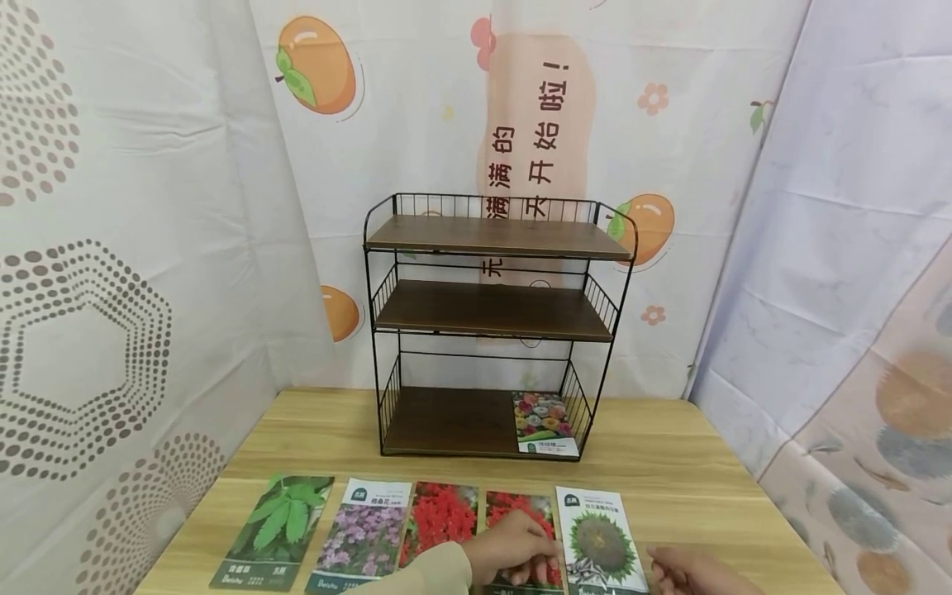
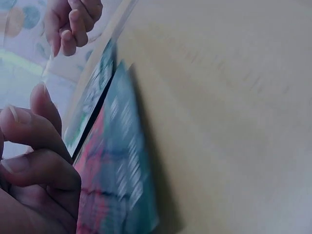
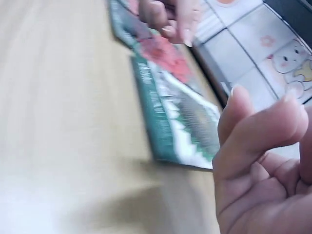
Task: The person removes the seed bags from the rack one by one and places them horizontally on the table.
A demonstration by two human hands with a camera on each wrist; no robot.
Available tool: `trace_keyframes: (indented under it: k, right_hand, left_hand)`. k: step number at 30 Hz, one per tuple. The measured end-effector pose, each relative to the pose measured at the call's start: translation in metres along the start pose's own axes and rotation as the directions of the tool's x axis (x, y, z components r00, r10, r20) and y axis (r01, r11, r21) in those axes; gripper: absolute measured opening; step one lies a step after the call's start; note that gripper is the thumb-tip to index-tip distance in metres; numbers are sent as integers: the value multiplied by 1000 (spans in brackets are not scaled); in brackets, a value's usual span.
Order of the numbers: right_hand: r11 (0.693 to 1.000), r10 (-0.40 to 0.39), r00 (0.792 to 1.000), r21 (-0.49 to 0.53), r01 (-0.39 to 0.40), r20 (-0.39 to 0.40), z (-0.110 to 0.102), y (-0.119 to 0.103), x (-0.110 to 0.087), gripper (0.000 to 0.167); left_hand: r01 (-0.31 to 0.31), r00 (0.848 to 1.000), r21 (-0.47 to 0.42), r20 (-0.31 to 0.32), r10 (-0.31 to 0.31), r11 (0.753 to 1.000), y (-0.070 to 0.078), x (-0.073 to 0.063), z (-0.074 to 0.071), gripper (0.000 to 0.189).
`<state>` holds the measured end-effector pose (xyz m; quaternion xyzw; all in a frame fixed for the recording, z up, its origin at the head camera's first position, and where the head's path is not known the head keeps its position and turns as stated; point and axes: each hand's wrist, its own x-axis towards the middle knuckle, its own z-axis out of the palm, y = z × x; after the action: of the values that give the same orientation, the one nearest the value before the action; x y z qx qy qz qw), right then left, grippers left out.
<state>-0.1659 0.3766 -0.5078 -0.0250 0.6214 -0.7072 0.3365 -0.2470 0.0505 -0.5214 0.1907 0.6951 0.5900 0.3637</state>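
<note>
Several flat seed packets lie in a row on the table. My left hand (image 1: 513, 549) is over a red-flower packet (image 1: 521, 506), covering its middle, fingers loosely bent with nothing between them. To its right is a white sunflower packet (image 1: 601, 541) with a green lower edge. Just right of that packet, my right hand (image 1: 692, 570) has loosely bent fingers and holds nothing. The right wrist view shows the sunflower packet (image 3: 180, 122) beside the fingers, apart from them. Leftward lie another red-flower packet (image 1: 444, 512), a purple-flower packet (image 1: 366, 529) and a green-leaf packet (image 1: 278, 525).
Behind the row stands a black wire rack with three brown shelves (image 1: 494, 310). A packet with multicoloured flowers (image 1: 545, 421) lies at the right end of its bottom shelf. Patterned curtains (image 1: 439, 99) hang behind and at both sides of the wooden table (image 1: 669, 463).
</note>
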Motion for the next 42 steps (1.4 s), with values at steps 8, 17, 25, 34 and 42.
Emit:
trace_keyframes:
  k: [8,17,25,34,42]
  right_hand:
    - [997,-77,993,-22,76,-94,-4,-33,16,35]
    - [996,-91,987,-21,89,-136,3,-30,45,33]
    - [997,-76,978,-40,70,-195,8,-40,78,35]
    - [995,-100,975,-25,97,-198,8,-53,110,34]
    - [992,-127,964,-14,127,-232,3,-61,131,43]
  left_hand:
    - [-16,997,-30,-71,13,999,7,7,-25,31]
    - [-18,979,-47,-202,8,999,12,18,-47,33]
    - [-75,938,13,-337,75,997,8,31,-66,31]
    - [-88,926,51,-363,101,995,11,48,-73,30]
    - [-70,915,89,-390,100,994,17,59,-75,33]
